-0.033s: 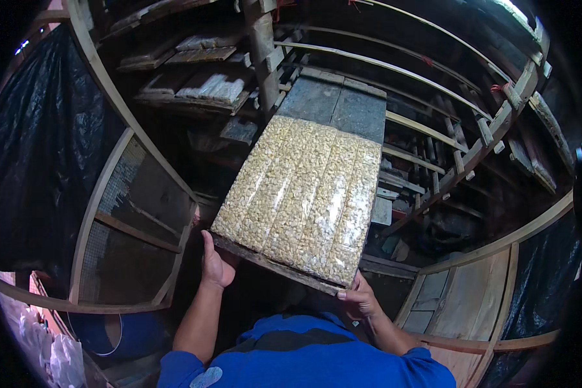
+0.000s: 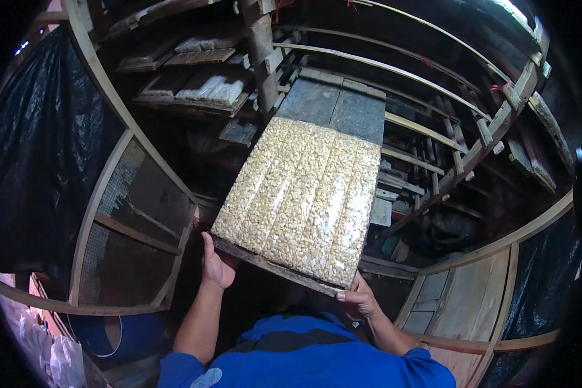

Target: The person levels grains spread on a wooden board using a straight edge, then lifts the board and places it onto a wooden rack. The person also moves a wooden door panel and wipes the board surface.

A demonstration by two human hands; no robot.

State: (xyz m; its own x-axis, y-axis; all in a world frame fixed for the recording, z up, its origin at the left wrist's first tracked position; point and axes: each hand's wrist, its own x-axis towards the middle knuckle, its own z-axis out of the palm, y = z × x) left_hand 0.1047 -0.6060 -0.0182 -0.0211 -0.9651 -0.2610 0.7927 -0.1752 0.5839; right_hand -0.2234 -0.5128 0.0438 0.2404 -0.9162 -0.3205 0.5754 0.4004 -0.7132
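Note:
A long wooden tray (image 2: pixel 310 100) slopes away from me, its dark boards bare at the far end. Side by side on its nearer part lie several flat slabs of pale yellow split beans (image 2: pixel 297 194), in shiny clear plastic. At the near left corner my left hand (image 2: pixel 218 266) grips the tray, thumb up along the edge and fingers mostly hidden beneath. My right hand (image 2: pixel 359 297) holds the near right corner, its thumb on the front edge and the other fingers partly hidden. The tray's far end reaches the bars of a wooden rack (image 2: pixel 394 71).
A thick wooden post (image 2: pixel 260 58) stands just left of the tray's far end. Shelves beyond it carry wrapped white slabs (image 2: pixel 213 89). Framed panels flank me: mesh and black plastic sheeting (image 2: pixel 42 161) at left, a wooden panel (image 2: pixel 472 291) at right. A blue container (image 2: pixel 119 333) is low at left.

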